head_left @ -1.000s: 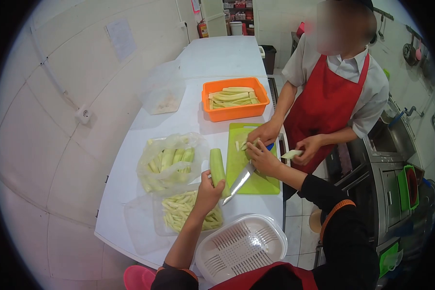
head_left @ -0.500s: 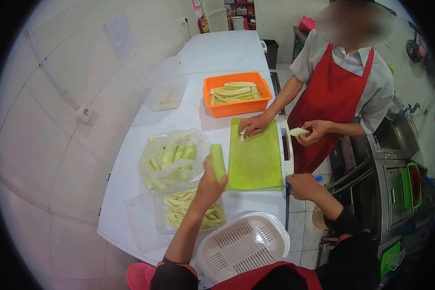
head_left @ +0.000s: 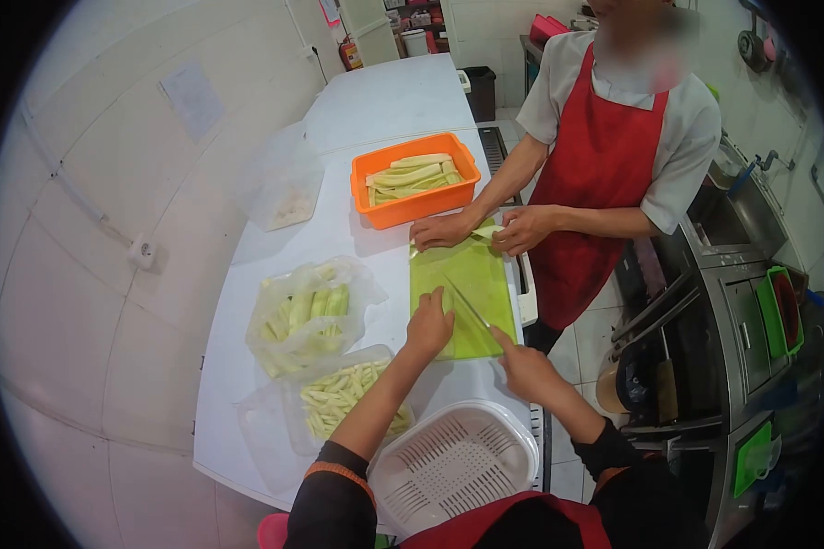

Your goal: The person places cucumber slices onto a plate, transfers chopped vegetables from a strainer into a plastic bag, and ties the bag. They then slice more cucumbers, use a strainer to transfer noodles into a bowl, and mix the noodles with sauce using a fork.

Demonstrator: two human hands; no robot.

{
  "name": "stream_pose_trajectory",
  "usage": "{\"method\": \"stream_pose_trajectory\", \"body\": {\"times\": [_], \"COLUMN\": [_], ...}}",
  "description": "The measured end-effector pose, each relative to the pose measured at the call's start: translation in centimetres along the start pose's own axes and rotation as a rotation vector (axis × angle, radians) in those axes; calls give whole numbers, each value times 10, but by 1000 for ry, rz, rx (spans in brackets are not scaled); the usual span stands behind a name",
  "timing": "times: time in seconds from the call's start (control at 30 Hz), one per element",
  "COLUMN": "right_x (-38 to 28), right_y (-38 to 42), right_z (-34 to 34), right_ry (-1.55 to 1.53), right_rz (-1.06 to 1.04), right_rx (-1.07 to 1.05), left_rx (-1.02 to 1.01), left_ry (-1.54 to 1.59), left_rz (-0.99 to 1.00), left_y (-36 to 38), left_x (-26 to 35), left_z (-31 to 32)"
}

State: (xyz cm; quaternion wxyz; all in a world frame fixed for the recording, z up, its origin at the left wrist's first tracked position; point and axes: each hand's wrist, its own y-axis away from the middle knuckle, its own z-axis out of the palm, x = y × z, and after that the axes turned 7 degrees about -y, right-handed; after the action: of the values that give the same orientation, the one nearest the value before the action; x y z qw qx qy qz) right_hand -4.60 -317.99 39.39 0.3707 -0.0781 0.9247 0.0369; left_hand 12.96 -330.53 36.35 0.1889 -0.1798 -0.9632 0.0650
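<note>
My right hand grips a knife, its blade slanting up and left over the green cutting board. At the board's left edge, my left hand has its fingers bent around a peeled zucchini, which the hand and the similar green of the board largely hide. Nearby on the left, a plastic bag holds several peeled zucchini. Cut zucchini sticks fill a clear container just below my left forearm.
Across the board, a co-worker in a red apron has both hands on a pale zucchini piece. An orange tub of long zucchini slices stands beyond the board. A white colander basket sits at the near edge. Farther left stands a translucent bin.
My left hand has brought the zucchini right, onto the board. The knife has swung from the board's near edge to point across it. The co-worker's hands have come together.
</note>
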Motion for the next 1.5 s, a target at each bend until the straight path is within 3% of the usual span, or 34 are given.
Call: {"method": "stream_pose_trajectory", "body": {"times": [0.2, 0.5, 0.6, 0.73, 0.83, 0.9, 1.07, 1.3, 1.4, 1.5], "right_x": [-17, -10, 4, 3, 5, -5, -17, -12, -5, 3], "right_y": [2, -4, -15, -22, -21, -12, 4, 6, -1, -10], "right_z": [5, 13, 23, 19, 7, 3, -2, -3, 4, 11], "right_ry": [24, -26, -129, -164, -331, -236, -77, -129, -101, -159], "right_rz": [-39, 37, -16, 101, 100, 29, 26, 17, 61, 136], "right_rx": [-40, -97, -15, -82, -44, -32, -98, -106, -122, -157], "left_rx": [-75, 56, 81, 44, 61, 101, 87, 25, 77, -74], "left_ry": [26, 36, 35, 53, 55, 66, 105, 135, 161, 147], "left_rz": [-109, 33, 65, 59, 94, 110, 42, -76, -33, -139], "left_y": [6, 6, 6, 7, 4, 7, 5, 5, 4, 3], "left_x": [5, 0, 0, -2, -7, -8, -3, 4, 5, 7], "left_z": [3, 13, 11, 9, 6, 5, 1, -9, -8, -16]}}
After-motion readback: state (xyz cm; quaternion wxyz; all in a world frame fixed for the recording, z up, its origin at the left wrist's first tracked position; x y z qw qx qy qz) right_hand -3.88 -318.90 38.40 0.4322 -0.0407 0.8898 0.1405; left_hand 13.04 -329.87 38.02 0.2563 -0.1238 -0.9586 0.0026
